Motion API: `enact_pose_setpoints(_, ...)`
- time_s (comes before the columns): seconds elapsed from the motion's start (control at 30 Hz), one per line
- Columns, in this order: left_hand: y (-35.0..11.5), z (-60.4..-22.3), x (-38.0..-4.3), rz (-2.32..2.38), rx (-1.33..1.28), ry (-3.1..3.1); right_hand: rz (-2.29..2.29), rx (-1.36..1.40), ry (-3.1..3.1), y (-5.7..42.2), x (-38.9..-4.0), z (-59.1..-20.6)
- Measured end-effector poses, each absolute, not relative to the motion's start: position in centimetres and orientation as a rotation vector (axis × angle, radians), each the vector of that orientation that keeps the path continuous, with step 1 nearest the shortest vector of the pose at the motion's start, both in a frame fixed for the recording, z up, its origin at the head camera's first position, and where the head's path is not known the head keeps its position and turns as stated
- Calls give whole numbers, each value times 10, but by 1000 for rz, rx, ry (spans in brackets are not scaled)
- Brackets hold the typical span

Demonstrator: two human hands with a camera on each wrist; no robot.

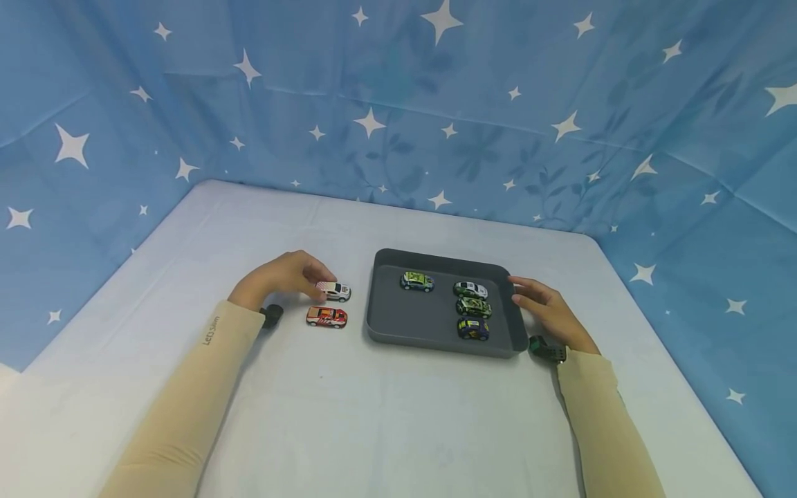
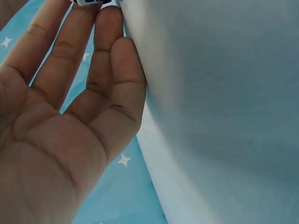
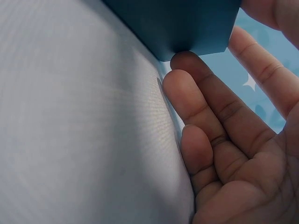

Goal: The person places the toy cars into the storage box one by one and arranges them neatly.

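Note:
My left hand [image 1: 289, 272] holds a white toy car [image 1: 336, 291] at its rear end, thumb on the near side and fingers on the far side. Only a sliver of that car [image 2: 91, 2] shows at the fingertips in the left wrist view. Just nearer lies a red and orange toy car [image 1: 326, 317] on the table. My right hand [image 1: 551, 311] rests against the right side of a dark grey tray [image 1: 411, 337], thumb and index fingertips at its rim. In the right wrist view, the other fingers lie loosely bent beside the tray's outer wall [image 3: 182, 28].
Inside the tray sit a green and blue toy car [image 1: 417, 281], a white and green one [image 1: 470, 290], a green camouflage one [image 1: 474, 307] and a dark purple one [image 1: 473, 328]. A white cloth covers the table [image 1: 373, 415]. Blue star-patterned curtain [image 1: 398, 90] hangs behind and beside it.

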State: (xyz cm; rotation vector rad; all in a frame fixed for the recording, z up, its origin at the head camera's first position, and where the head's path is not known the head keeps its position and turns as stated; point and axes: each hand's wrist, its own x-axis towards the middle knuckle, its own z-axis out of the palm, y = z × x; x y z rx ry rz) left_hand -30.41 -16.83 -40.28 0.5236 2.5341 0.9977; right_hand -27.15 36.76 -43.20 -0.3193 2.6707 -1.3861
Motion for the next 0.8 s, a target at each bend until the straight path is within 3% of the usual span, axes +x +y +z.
enact_pose_setpoints(0.8,-171,-393,-303,1154,515,2636,-1391,-329,2668,367,-271,-432)
